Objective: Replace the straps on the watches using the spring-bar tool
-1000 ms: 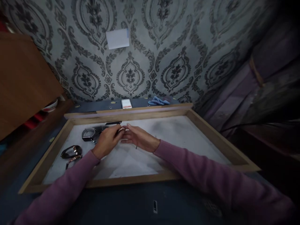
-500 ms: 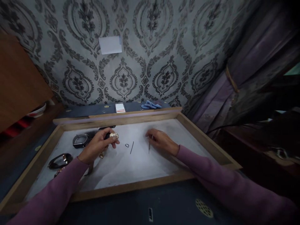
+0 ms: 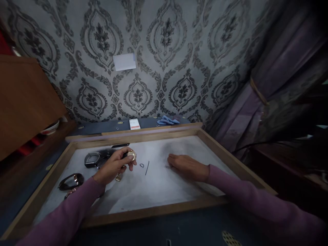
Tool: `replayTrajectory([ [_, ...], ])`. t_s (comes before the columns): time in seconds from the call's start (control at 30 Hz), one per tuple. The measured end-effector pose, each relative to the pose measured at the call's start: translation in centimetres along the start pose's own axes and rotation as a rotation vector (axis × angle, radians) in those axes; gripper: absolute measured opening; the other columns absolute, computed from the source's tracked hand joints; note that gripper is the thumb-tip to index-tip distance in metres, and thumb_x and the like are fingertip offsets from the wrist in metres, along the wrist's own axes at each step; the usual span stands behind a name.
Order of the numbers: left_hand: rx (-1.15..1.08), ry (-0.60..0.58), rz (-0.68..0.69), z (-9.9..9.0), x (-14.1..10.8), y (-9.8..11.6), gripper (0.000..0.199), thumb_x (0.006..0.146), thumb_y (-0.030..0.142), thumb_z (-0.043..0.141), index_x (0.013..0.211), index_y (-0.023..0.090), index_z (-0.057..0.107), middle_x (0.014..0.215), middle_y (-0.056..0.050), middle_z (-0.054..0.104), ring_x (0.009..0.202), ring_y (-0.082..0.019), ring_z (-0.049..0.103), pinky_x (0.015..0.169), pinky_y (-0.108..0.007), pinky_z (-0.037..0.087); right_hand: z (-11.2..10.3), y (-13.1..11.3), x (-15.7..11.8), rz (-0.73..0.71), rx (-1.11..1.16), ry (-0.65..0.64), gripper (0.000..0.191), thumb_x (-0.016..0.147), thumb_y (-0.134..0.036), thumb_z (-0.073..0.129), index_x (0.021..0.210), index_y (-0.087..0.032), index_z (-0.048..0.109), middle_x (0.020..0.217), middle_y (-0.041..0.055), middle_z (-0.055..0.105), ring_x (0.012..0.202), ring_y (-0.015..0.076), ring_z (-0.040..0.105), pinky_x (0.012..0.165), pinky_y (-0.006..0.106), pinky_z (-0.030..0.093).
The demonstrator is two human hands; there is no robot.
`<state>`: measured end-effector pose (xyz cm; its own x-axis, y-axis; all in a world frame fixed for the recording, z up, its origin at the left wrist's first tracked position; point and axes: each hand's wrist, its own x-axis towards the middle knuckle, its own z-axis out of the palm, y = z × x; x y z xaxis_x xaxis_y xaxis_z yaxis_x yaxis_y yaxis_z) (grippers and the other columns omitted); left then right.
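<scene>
My left hand (image 3: 114, 164) pinches a gold-coloured watch (image 3: 131, 155) between thumb and fingers, its round face tipped upward. Below that hand hangs or lies a small gold piece (image 3: 118, 177). My right hand (image 3: 188, 166) is closed low over the white tray floor; whatever its fingers hold is blurred and hidden. Between the hands lie a small dark loop (image 3: 141, 165) and a thin dark rod (image 3: 147, 168). At the tray's left are a square-faced black watch (image 3: 91, 160) and a dark, shiny closed watch (image 3: 71, 181), with another partly behind my left sleeve.
A wooden-framed tray (image 3: 153, 209) surrounds these items. Behind it are a small white box (image 3: 134, 124) and a blue cloth (image 3: 167, 120). A flat black strip (image 3: 120, 145) lies near the back rim. A wooden cabinet (image 3: 28, 106) stands left, a curtain (image 3: 246, 112) right.
The view has shifted, so everything sits lower and slightly right. My right hand has turned and moved right; the slim tool that showed under it no longer shows clearly. My left hand still holds the watch.
</scene>
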<state>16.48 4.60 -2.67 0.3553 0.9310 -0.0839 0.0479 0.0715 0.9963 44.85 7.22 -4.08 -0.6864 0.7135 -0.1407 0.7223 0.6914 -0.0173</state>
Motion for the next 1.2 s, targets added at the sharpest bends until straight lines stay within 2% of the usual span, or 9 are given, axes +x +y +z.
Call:
replayTrajectory([
  [0.17,0.028,-0.011,0.025,0.3,0.8,-0.4,0.035,0.079,0.048,0.068,0.083,0.018,0.049,0.072,0.001,0.057,0.052,-0.006,0.047,0.038,-0.015,0.015,0.0,-0.4,0.5,0.029,-0.009,0.012,0.021,0.088,-0.001,0.041,0.085,-0.011,0.059,0.090,0.0130,0.066,0.067,0.0180,0.060,0.058,0.028,0.033],
  [0.33,0.038,-0.023,0.050,0.6,1.5,-0.5,0.038,0.078,0.051,0.068,0.083,0.018,0.049,0.069,0.002,0.058,0.048,-0.006,0.046,0.037,-0.016,0.016,-0.1,-0.4,1.1,0.018,0.070,0.063,0.024,0.077,0.003,0.046,0.088,-0.013,0.061,0.086,0.0093,0.067,0.071,0.0168,0.059,0.061,0.026,0.035],
  [0.43,0.026,-0.022,0.052,0.7,1.5,-0.7,0.039,0.078,0.051,0.068,0.086,0.017,0.051,0.069,0.001,0.059,0.048,-0.006,0.047,0.037,-0.016,0.016,-0.5,-1.0,2.1,0.026,0.520,0.190,0.020,0.074,-0.002,0.051,0.088,-0.014,0.060,0.072,0.0026,0.060,0.062,0.0128,0.052,0.058,0.024,0.036],
  [0.47,0.018,-0.021,0.054,0.8,1.5,-0.7,0.039,0.078,0.051,0.068,0.087,0.017,0.051,0.069,0.001,0.059,0.049,-0.006,0.048,0.037,-0.016,0.016,-0.6,-1.3,2.6,0.026,0.742,0.214,0.014,0.076,-0.007,0.052,0.086,-0.014,0.059,0.066,-0.0006,0.055,0.057,0.0110,0.048,0.055,0.023,0.035],
  [0.53,-0.005,-0.020,0.066,0.8,1.3,-0.9,0.037,0.080,0.050,0.067,0.088,0.017,0.052,0.072,0.001,0.059,0.051,-0.006,0.049,0.037,-0.016,0.016,-0.7,-2.3,3.8,0.005,0.975,0.212,0.007,0.083,-0.021,0.051,0.086,-0.016,0.055,0.061,-0.0051,0.047,0.048,0.0080,0.041,0.048,0.021,0.033],
  [0.6,-0.025,-0.017,0.084,0.9,1.1,-1.0,0.035,0.082,0.049,0.066,0.088,0.017,0.051,0.074,0.001,0.059,0.051,-0.006,0.049,0.038,-0.016,0.015,-0.7,-3.3,5.0,-0.013,1.327,0.261,0.018,0.081,-0.033,0.060,0.083,-0.017,0.052,0.063,-0.0063,0.046,0.045,0.0054,0.037,0.043,0.019,0.029],
  [0.7,-0.041,-0.022,0.092,1.2,0.7,-1.2,0.033,0.084,0.048,0.064,0.087,0.018,0.050,0.076,0.000,0.060,0.054,-0.006,0.051,0.039,-0.015,0.016,-0.1,-4.6,6.1,-0.039,1.570,0.323,0.033,0.077,-0.045,0.068,0.079,-0.016,0.051,0.066,-0.0058,0.050,0.041,0.0023,0.034,0.039,0.018,0.024],
  [0.93,-0.107,-0.023,0.024,1.7,0.6,-1.4,0.034,0.083,0.048,0.066,0.085,0.018,0.051,0.082,-0.004,0.064,0.064,-0.010,0.058,0.038,-0.015,0.015,0.8,-4.8,5.8,-0.129,1.658,0.216,0.038,0.079,-0.049,0.071,0.086,-0.016,0.052,0.070,-0.0026,0.060,0.043,0.0034,0.045,0.039,0.017,0.031],
  [1.2,-0.149,-0.043,-0.010,1.6,0.6,-1.5,0.033,0.084,0.046,0.066,0.084,0.017,0.051,0.079,-0.004,0.064,0.060,-0.009,0.059,0.037,-0.015,0.015,1.3,-4.4,5.8,-0.176,1.683,0.143,0.040,0.082,-0.043,0.070,0.107,-0.016,0.055,0.073,-0.0023,0.061,0.045,0.0037,0.048,0.040,0.016,0.034],
])
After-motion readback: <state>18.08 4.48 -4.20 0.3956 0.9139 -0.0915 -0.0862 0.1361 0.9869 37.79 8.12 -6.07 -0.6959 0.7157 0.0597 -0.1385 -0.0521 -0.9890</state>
